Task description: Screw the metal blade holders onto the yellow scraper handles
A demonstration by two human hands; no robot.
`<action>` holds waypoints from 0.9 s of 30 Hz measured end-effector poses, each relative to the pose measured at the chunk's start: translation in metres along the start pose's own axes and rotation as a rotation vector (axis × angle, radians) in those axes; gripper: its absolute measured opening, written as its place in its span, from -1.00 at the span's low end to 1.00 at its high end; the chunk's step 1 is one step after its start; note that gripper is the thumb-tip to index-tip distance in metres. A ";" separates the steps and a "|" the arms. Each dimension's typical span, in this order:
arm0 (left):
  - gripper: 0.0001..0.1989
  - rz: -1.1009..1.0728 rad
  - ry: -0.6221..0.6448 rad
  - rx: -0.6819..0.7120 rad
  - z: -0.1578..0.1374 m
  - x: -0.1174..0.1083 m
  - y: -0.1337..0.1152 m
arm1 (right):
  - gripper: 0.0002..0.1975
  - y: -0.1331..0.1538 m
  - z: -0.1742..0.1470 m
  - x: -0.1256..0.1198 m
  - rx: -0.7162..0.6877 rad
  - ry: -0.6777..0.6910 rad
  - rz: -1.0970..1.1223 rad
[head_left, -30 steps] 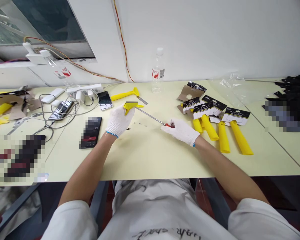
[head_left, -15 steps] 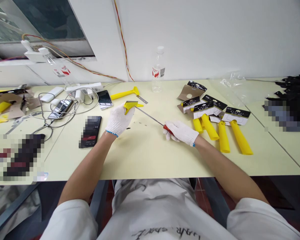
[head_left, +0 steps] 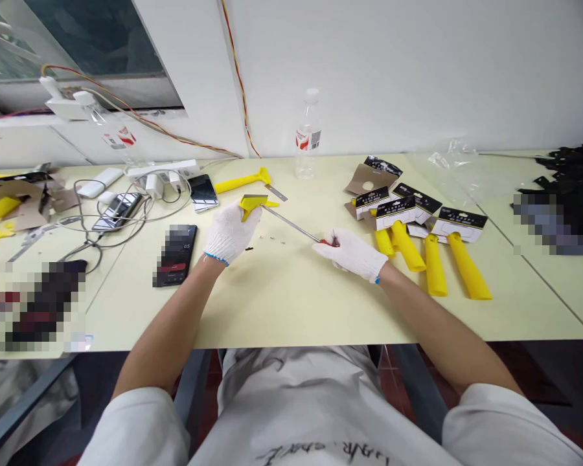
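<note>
My gloved left hand (head_left: 230, 233) is closed around a yellow scraper (head_left: 251, 206) with a metal blade along its head. In my gloved right hand (head_left: 350, 254) is a screwdriver (head_left: 296, 226), its red handle partly hidden by the fingers. The screwdriver's long shaft slants up to the left, and its tip meets the scraper head. Several tiny screws (head_left: 273, 237) lie on the table below the shaft, near a small black piece (head_left: 249, 248). Behind my left hand lies another yellow scraper (head_left: 238, 183), with a loose blade (head_left: 276, 193) at its head.
Yellow handles with card tags (head_left: 436, 265) are grouped at the right. A clear bottle (head_left: 307, 139) stands by the wall. Phones (head_left: 177, 254) and tangled cables (head_left: 148, 210) spread over the left. Black pieces (head_left: 571, 175) are heaped far right, beside a clear plastic bag (head_left: 454, 171).
The fingers of my right hand have shifted around the screwdriver's red handle, now covering more of it. The left hand and the scraper stay almost in place.
</note>
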State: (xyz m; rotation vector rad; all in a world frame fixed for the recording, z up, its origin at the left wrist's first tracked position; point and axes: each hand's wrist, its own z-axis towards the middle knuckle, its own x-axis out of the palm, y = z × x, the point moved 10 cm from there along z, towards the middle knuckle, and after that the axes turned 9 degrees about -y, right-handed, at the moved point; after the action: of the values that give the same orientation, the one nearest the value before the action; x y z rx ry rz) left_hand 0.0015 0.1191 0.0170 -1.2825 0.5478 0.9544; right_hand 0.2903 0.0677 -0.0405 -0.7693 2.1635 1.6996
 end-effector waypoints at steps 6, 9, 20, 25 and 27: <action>-0.24 -0.013 0.016 0.015 0.000 0.000 -0.005 | -0.50 -0.003 0.000 0.007 0.024 0.064 0.020; -0.26 -0.011 0.017 0.026 0.000 -0.001 -0.005 | -0.60 -0.003 -0.001 0.005 0.018 0.055 0.027; -0.23 0.016 -0.027 0.032 0.001 -0.006 -0.005 | -0.61 -0.001 -0.004 0.007 0.006 0.069 0.029; -0.22 -0.005 0.011 0.035 0.001 -0.002 -0.005 | -0.55 0.003 -0.007 0.010 0.017 0.103 0.029; -0.21 -0.005 0.009 0.036 0.001 -0.002 -0.005 | -0.50 0.005 -0.007 0.009 0.013 0.102 0.034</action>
State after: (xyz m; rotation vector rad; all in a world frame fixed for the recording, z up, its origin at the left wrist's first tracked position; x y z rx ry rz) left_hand 0.0043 0.1200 0.0214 -1.2556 0.5659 0.9314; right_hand 0.2804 0.0598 -0.0396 -0.8374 2.2650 1.6951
